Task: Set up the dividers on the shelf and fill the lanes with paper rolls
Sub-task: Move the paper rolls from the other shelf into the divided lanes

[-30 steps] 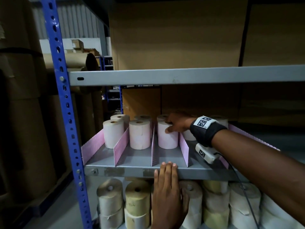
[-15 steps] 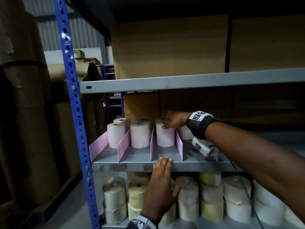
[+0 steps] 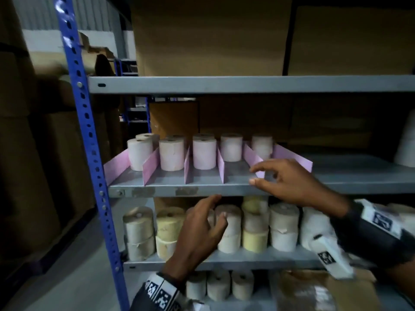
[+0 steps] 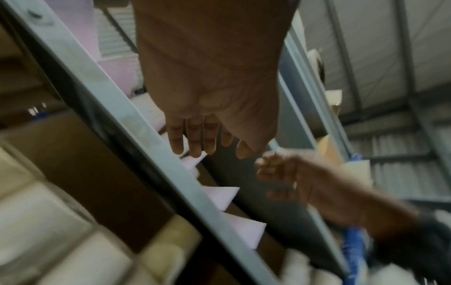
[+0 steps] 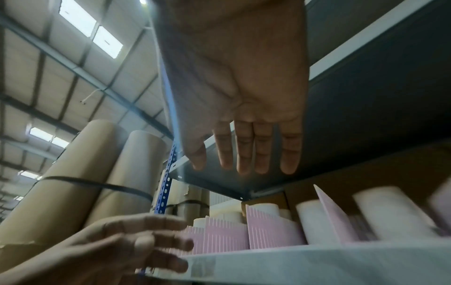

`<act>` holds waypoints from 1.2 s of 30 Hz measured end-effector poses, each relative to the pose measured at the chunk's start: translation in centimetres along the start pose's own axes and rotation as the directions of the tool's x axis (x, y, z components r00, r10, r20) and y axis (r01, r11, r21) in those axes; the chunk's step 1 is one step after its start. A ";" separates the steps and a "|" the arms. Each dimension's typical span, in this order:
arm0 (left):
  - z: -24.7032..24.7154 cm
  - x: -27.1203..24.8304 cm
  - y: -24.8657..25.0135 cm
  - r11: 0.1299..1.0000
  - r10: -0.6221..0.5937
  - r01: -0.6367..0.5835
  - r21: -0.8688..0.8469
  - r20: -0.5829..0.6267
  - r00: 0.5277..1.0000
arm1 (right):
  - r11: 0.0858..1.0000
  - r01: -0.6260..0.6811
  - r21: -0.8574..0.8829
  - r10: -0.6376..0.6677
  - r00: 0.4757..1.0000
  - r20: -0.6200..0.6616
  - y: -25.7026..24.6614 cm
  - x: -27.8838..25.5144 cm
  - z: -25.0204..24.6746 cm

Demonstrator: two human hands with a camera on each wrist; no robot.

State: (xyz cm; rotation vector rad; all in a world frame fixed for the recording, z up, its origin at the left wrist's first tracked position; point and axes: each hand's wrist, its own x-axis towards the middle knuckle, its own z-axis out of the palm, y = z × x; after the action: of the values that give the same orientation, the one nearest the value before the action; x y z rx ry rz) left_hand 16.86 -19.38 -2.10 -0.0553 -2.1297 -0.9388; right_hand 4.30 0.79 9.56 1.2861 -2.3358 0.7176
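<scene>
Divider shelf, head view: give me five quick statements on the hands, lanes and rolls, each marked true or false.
1. Both hands are empty. True: the left hand and the right hand hold nothing.
2. Pink dividers stand on the middle shelf. True.
3. The lanes are filled right to the front edge. False: the paper rolls sit at the back, with bare shelf in front.
4. The right hand grips a roll. False: it hovers open at the front edge.
5. The shelf below is bare. False: stacked rolls fill it.
</scene>
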 end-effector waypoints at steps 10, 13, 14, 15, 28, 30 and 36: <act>8.6 -5.6 7.3 0.954 -0.058 0.098 -0.285 0.144 0.988 | 0.935 -0.326 0.138 0.338 0.938 -0.072 5.4 -16.4 -0.2; 12.2 -5.9 8.9 0.945 -0.028 0.095 -0.313 0.211 0.977 | 0.905 -0.404 0.130 0.418 0.902 -0.107 8.3 -20.0 -1.9; 13.5 -5.9 9.4 0.945 -0.015 0.092 -0.314 0.238 0.971 | 0.896 -0.425 0.132 0.440 0.890 -0.119 9.3 -21.1 -2.4; 15.2 -5.7 10.0 0.942 -0.005 0.093 -0.323 0.263 0.965 | 0.885 -0.448 0.126 0.462 0.877 -0.133 10.5 -22.2 -3.4; 38.1 3.7 21.0 0.914 0.134 -0.004 -0.406 0.291 0.947 | 0.793 -0.604 0.077 0.571 0.693 -0.440 25.9 -28.2 -17.8; 41.5 5.9 21.8 0.932 0.128 -0.009 -0.363 0.305 0.944 | 0.790 -0.609 0.071 0.562 0.674 -0.479 28.0 -28.0 -19.2; 47.2 10.6 23.3 0.957 0.105 -0.017 -0.289 0.295 0.950 | 0.772 -0.621 0.133 0.579 0.603 -0.548 33.0 -26.0 -21.4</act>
State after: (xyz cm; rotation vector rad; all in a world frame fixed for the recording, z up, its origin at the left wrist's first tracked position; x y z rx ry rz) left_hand -13.33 25.04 -0.28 -0.4369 -2.2402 -1.2595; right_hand -8.99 45.73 4.15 0.1268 -2.2095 1.0294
